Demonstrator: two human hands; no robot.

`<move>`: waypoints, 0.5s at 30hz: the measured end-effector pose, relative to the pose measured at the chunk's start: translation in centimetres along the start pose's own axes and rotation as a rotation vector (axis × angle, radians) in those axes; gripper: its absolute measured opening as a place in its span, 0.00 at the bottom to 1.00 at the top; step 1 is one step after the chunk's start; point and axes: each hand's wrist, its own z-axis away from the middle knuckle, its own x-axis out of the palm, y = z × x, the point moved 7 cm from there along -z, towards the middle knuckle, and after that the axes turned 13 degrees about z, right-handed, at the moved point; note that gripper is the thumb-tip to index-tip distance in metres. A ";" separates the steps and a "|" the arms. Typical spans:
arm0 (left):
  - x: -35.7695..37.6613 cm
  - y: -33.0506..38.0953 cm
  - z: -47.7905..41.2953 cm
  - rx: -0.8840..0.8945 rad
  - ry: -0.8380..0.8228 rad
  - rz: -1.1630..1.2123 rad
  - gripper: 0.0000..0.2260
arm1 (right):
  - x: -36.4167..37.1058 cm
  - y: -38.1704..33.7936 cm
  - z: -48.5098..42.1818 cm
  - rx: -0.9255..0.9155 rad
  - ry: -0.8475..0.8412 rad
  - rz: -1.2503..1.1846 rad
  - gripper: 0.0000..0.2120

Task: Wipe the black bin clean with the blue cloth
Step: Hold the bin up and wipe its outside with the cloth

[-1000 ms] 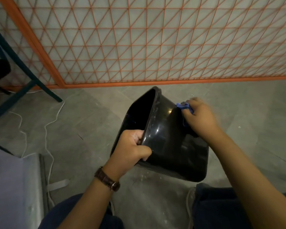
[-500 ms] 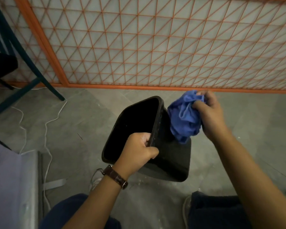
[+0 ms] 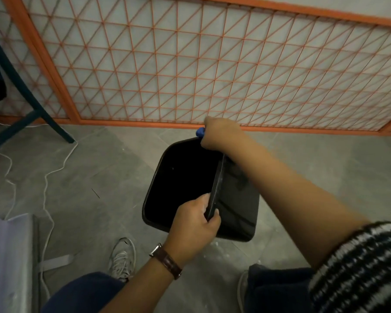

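Observation:
The black bin is held above the grey floor, tilted with its dark opening facing up and to the left. My left hand grips the near right rim, fingers inside and thumb outside. My right hand sits on the far corner of the rim and holds the blue cloth. Only a small blue bulge shows at the hand's left side; the rest of the cloth is hidden under the hand.
An orange lattice screen stands just behind the bin. A dark chair frame is at the left, with a white cord trailing over the floor. A grey padded seat is at lower left, my white shoe beside it.
My right hand moved from beside the bin's outer wall, where the cloth hung bunched, up to the far rim corner. The bin tipped more upright and my view rose.

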 end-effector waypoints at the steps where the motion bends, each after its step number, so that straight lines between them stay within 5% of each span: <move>1: 0.0 0.1 0.1 0.001 0.032 0.010 0.12 | -0.1 -0.6 0.2 0.024 0.070 0.045 0.17; 6: -0.7 0.6 0.3 0.024 0.163 0.037 0.16 | -1.7 -1.6 3.3 0.082 0.401 0.015 0.13; 15: 0.5 0.9 1.7 -0.145 0.139 0.180 0.06 | 1.9 -3.8 7.2 0.225 0.483 0.045 0.16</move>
